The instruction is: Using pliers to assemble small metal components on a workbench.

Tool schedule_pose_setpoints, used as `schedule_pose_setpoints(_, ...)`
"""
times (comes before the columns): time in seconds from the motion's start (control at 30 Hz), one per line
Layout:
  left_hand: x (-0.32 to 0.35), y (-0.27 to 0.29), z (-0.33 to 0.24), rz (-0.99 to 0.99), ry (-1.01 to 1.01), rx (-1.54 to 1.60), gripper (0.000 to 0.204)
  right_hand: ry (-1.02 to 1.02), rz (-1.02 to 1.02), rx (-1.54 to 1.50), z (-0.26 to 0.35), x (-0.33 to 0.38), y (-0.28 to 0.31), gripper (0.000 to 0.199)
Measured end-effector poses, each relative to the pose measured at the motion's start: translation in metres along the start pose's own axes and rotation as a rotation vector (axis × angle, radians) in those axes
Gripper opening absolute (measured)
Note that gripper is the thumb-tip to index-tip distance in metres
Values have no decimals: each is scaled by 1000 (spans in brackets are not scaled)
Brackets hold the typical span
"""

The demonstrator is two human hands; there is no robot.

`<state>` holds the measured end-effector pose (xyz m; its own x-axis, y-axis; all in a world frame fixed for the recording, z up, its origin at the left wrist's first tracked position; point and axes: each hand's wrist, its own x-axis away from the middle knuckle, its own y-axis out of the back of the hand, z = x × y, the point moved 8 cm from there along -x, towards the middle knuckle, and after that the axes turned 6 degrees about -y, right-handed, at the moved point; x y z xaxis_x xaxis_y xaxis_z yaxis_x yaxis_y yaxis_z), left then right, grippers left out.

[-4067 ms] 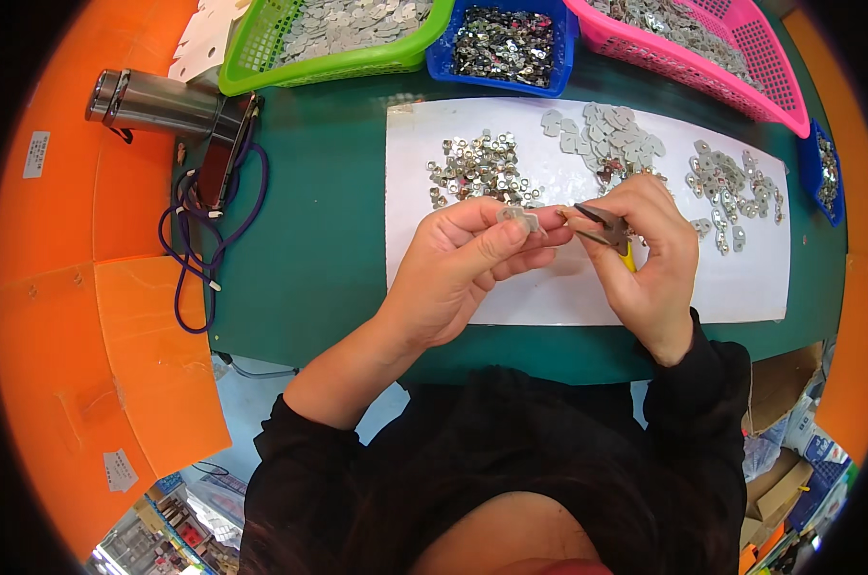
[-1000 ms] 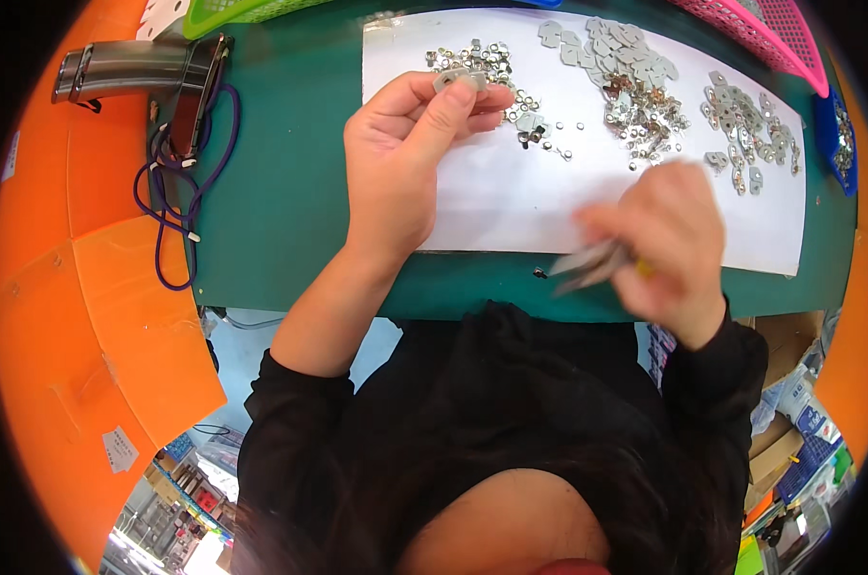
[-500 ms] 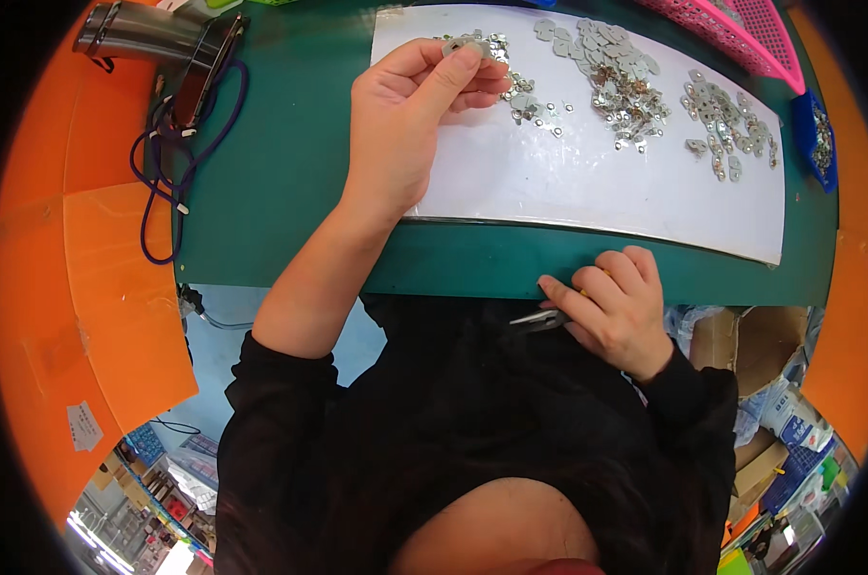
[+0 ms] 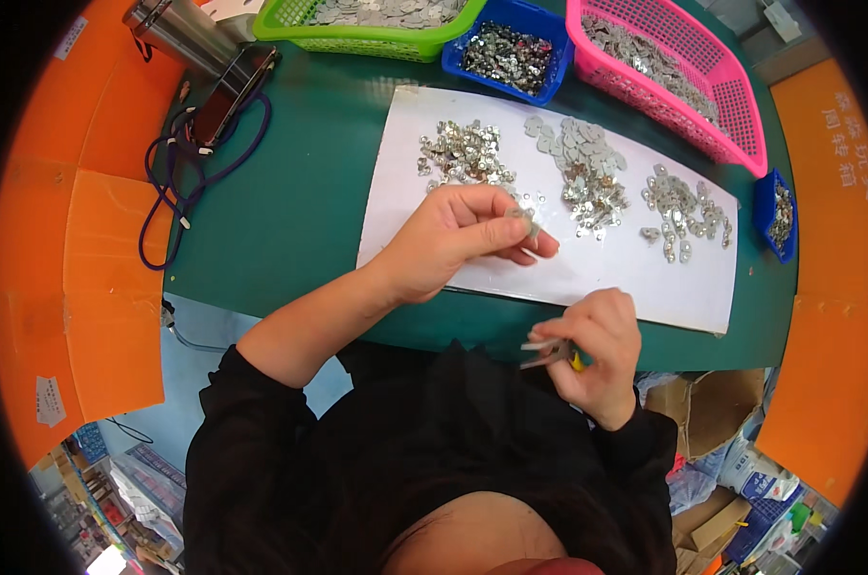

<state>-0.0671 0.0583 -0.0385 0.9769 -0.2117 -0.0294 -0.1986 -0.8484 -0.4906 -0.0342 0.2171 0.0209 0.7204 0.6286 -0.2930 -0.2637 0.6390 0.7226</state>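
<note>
My left hand [image 4: 453, 240] is above the white board [image 4: 396, 206], pinching a small flat grey piece [image 4: 524, 220] between thumb and fingers; its outline is partly covered. Lower and to the right, my right hand [image 4: 599, 350] grips a pair of pliers [image 4: 551, 352] with yellow on the handles. The jaws point left, slightly apart, and touch nothing. On the board just beyond my left hand lies a heap of small shiny metal parts [image 4: 468, 153]. Grey flat pieces [image 4: 582, 144] lie with more shiny parts [image 4: 595, 199] at the middle, and a mixed pile [image 4: 681, 206] lies on the right.
Along the far side stand a green basket [image 4: 357, 40], a blue bin [image 4: 546, 94] and a pink basket [image 4: 645, 107], all holding small parts. A smaller blue bin [image 4: 765, 206] is at the right edge. A steel cup [image 4: 180, 36], a phone [image 4: 231, 96] and a dark cord [image 4: 214, 177] occupy the left.
My left hand has come nearer and to the right with the grey piece, closer to the pliers. The pliers' jaws have parted. The view has shifted, showing more of the far baskets.
</note>
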Motion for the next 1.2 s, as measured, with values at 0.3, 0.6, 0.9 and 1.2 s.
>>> schedule_pose_setpoints(0.3, -7, 11, -3, -19, 9, 184, 18, 404, 116, 503, -7, -24, -6, 16)
schedule_pose_setpoints(0.6, 0, 3, 0, -29, 72, 285, 16, -29, -384, 325, -38, -50, 55, 27)
schedule_pose_setpoints(0.9, 3, 12, -1, -75, 63, 382, 14, 183, -448, 331, 14, -78, 3, 28)
schedule_pose_setpoints(1.2, 3, 13, 3, -64, 131, 316, 12, -23, -149, 59, -9, -89, 4, 24)
